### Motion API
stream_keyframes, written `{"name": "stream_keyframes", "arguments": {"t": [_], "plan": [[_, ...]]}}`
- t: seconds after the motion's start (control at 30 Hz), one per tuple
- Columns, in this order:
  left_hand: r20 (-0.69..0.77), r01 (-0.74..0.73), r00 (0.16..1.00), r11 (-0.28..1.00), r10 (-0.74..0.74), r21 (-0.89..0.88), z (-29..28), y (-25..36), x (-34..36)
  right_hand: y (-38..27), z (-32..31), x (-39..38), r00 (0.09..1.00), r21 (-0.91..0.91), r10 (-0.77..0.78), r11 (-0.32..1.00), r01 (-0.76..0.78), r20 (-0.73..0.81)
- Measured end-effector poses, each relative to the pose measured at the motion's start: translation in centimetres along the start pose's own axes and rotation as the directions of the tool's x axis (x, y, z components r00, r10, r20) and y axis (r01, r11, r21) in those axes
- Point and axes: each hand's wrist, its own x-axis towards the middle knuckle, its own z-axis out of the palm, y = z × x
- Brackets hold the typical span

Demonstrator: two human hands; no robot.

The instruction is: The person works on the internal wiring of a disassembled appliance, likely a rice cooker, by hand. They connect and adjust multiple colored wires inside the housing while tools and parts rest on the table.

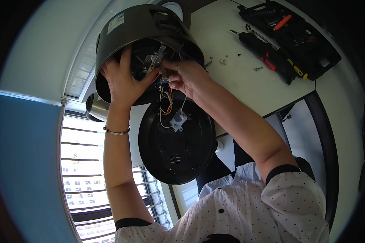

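A dark appliance housing is tipped on its side, open underneath, showing a metal bracket and coloured wires. My left hand is inside its rim with fingers spread and thumb reaching toward the bracket. My right hand has curled, pinched fingers at the wiring beside the bracket; what they hold is too hidden to name. Wires run down to a black oval base plate, which hangs below the housing and carries a small pale board.
The white worktop holds small screws, a black power screwdriver and an open tool case at right. A metal pot is behind the housing. A barred window is at lower left.
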Motion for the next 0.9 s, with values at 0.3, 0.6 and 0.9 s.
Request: {"name": "stream_keyframes", "arguments": {"t": [0.3,0.6,0.9], "plan": [[-0.016,-0.023,1.000,1.000,0.023,0.001,0.3,-0.4,0.0,-0.4,-0.4,0.2,1.000,-0.086,-0.020,0.996,0.019,-0.004],[-0.073,-0.024,0.997,0.996,0.030,0.089,1.0,-0.5,-0.2,-0.4,-0.4,0.1,0.998,-0.104,-0.041,0.994,0.036,-0.043],[-0.113,0.012,0.994,0.996,-0.001,0.093,1.8,-0.6,-0.2,-0.5,-0.7,0.1,0.997,-0.185,-0.073,0.980,0.073,0.011]]}}
